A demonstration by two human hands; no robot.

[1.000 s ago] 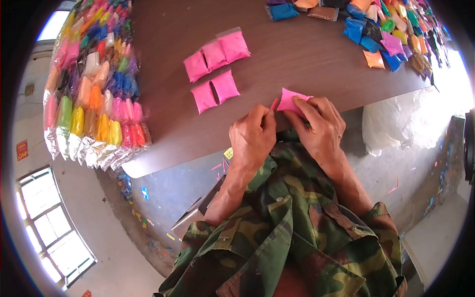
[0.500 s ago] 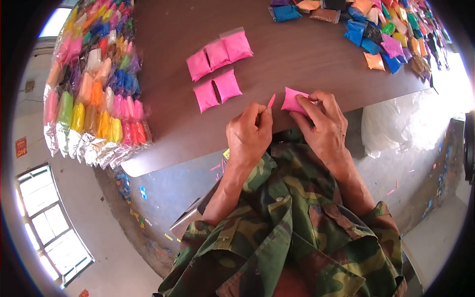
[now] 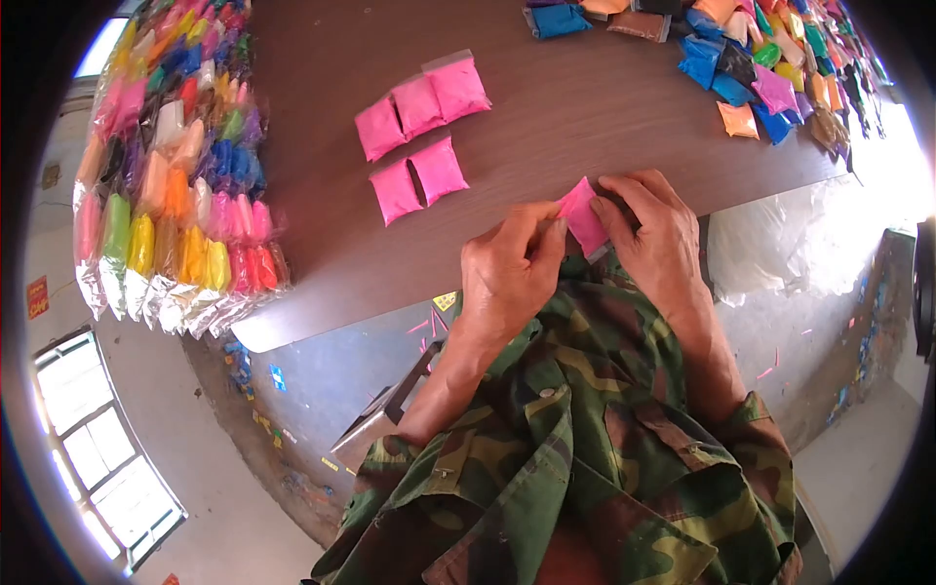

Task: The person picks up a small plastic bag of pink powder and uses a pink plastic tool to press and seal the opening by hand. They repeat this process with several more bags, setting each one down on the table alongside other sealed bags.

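Observation:
A small pink packet (image 3: 587,220) is held between my two hands at the table's front edge. My right hand (image 3: 651,224) pinches its right side with thumb and fingers. At its left side, my left hand (image 3: 517,249) is closed, fingertips pressed together by the packet's edge; a bit of pink shows at the fingertips, and whether it is a separate piece is unclear. Several similar pink packets lie on the brown table to the left, three in an upper row (image 3: 419,105) and two below, a left one (image 3: 396,191) and a right one (image 3: 439,168).
Long clear bags of multicoloured pieces (image 3: 175,195) cover the table's left end. A pile of coloured packets (image 3: 770,73) lies at the back right of the brown table (image 3: 322,224). Whitish plastic (image 3: 770,244) hangs below the right edge. Pink scraps lie on the floor.
The held packet has turned more upright. My left hand has moved right to the packet, and the thin pink strip at its fingertips no longer shows clearly.

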